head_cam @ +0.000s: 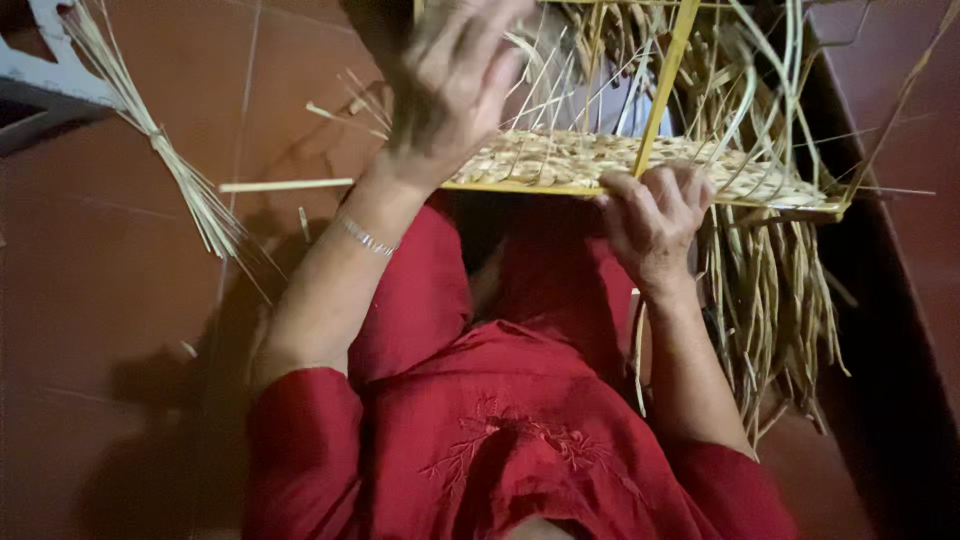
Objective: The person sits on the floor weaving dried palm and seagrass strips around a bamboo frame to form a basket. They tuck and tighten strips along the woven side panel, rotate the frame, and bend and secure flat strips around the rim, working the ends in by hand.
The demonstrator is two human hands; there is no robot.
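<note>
A person in a red tunic (500, 440) sits on a red tiled floor (110, 330), weaving straw on a yellow frame (668, 70) held over the lap. The right hand (655, 215) has its grip clamped on the frame's near rail, thumb under and fingers curled over the edge of the woven mat (590, 160). The left hand (455, 85), blurred, is raised above the mat among the upright strands (745, 70); whether its fingers pinch a strand cannot be told. Loose straw ends (770, 300) hang below the frame on the right. A tied straw bundle (170, 150) lies apart on the floor. The straw looks light, dry and brittle, likely to snap if bent sharply; the stiff rail seems the safest hold.
</note>
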